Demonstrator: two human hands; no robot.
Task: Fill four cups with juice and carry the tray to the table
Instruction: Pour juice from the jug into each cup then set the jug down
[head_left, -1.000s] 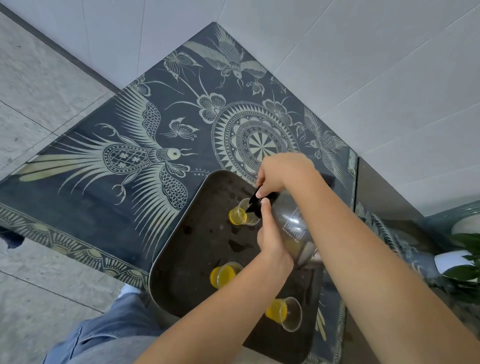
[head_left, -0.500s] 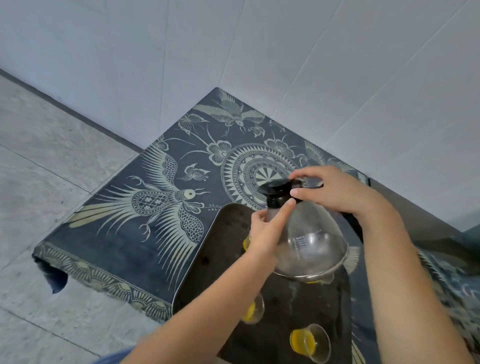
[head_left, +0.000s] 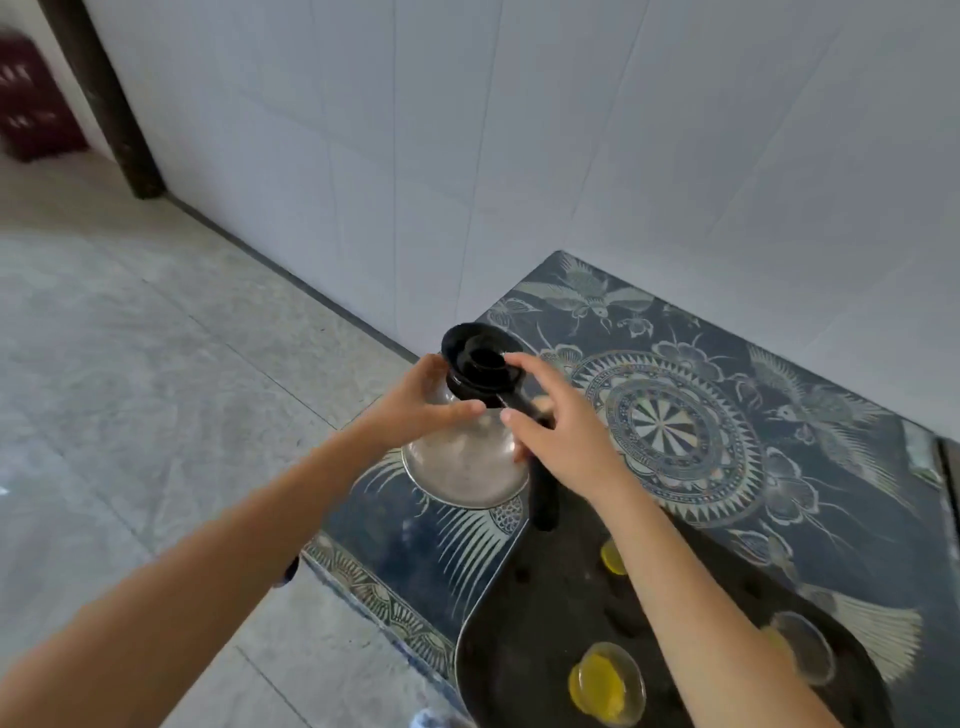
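Glass carafe (head_left: 464, 462), apparently drained of juice, hangs upright between a person's two hands above the near-left corner of a cloth-covered stand (head_left: 727, 415). The left hand (head_left: 415, 402) is wrapped around its neck below the black lid (head_left: 480, 358); the right hand (head_left: 563, 441) has its fingers spread by the black handle (head_left: 543, 493), and whether it grips the handle cannot be told. The dark tray (head_left: 524, 597) lies below and to the right of the carafe, nearer the right arm, its long axis running away toward the lower right. Three juice-filled cups show on it: one near the front (head_left: 605, 683), one to the right (head_left: 802, 647), one half hidden by the forearm (head_left: 613, 558); a fourth is out of sight. Pouring looks finished. Bare cloth beside the tray offers room to park the carafe, though the stand's edge and the tiled floor (head_left: 156, 389) are close on the left.
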